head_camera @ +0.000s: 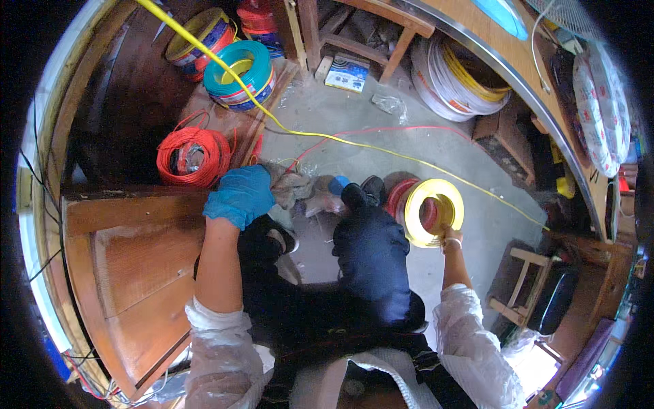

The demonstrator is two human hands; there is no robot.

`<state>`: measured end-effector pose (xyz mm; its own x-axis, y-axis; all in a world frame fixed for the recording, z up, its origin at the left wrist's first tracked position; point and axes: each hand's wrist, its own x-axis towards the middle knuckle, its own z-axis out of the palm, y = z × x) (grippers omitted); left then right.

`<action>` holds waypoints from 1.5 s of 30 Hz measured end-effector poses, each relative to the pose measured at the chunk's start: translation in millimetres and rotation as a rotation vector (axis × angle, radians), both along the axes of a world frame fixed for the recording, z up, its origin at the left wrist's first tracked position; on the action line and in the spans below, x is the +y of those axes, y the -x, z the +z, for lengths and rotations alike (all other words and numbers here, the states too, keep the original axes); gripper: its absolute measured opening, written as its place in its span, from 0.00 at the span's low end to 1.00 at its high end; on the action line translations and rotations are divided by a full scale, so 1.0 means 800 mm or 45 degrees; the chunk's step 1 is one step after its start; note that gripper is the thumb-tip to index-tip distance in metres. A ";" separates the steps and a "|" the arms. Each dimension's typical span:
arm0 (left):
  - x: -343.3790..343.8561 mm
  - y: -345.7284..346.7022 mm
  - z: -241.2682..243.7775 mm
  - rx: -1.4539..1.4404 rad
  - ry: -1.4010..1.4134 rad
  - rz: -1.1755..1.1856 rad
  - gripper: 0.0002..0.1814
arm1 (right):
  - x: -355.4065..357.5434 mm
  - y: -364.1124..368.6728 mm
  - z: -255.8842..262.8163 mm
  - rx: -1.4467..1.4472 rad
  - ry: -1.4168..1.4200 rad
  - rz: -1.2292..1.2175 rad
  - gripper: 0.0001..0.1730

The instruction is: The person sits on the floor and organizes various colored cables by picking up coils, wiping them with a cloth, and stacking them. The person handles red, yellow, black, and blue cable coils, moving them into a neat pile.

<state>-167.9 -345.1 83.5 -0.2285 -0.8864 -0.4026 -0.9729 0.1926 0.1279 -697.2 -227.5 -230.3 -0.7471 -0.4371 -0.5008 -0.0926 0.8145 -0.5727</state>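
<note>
My right hand (449,235) grips the lower edge of a yellow coil of wire (434,189), which stands on edge over the concrete floor beside my leg. A red coil (398,197) shows just behind it. In a blue glove, my left hand (240,197) is at the corner of a wooden cabinet (148,271), close to a greyish cloth (291,186). Its fingers are mostly hidden, so its hold is unclear. A loose red wire coil (193,158) lies just past the glove. One yellow wire (327,136) runs across the scene beyond both hands.
A teal wire coil (240,74) rests on a wooden ledge near other wrapped coils (202,41). Large white coils (444,84) stand under a curved counter (511,66). A wooden stool (521,286) is at right. A thin red wire (388,129) trails over the floor (342,110).
</note>
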 end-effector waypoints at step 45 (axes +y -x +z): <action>-0.011 -0.034 -0.009 -1.927 1.774 -0.372 0.09 | -0.340 -0.176 0.143 0.302 -0.094 2.003 0.18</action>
